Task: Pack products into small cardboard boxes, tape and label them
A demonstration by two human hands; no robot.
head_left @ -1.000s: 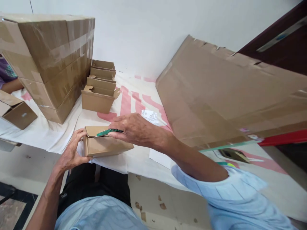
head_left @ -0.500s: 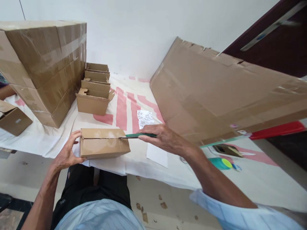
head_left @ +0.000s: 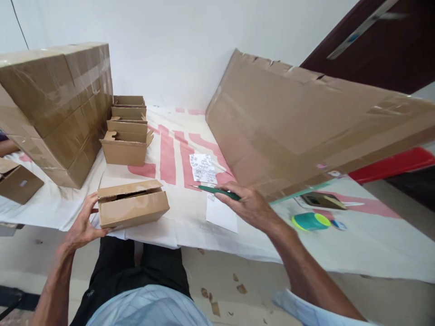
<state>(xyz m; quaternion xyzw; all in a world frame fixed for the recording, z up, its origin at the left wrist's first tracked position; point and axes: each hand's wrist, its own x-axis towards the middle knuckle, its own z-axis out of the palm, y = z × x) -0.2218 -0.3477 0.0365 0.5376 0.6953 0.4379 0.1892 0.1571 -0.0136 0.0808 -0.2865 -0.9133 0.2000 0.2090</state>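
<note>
A small brown cardboard box [head_left: 134, 209] lies near the table's front edge, its top flap lifted with a dark gap along the seam. My left hand [head_left: 83, 224] grips its left end, thumb at the lower corner and fingers at the upper one. To the right of the box, my right hand [head_left: 243, 201] is closed around the green handle of a thin, pointed tool [head_left: 220, 192]. The tool's tip points left, over the cloth and clear of the box. White papers [head_left: 203, 168] with small drawings lie just beyond and under the tool.
Open small boxes [head_left: 124, 151] stand in a row behind, beside a tall stack of taped cartons [head_left: 73, 104]. A large cardboard sheet [head_left: 299, 127] leans at the right. Near it lie a teal and yellow container [head_left: 311, 221] and a dark flat object [head_left: 322, 200]. Another box [head_left: 21, 183] sits far left.
The tool in my right hand has left the box's seam and moved right. The box's flap has risen, opening a gap, and the box is tilted slightly. The view has shifted a little.
</note>
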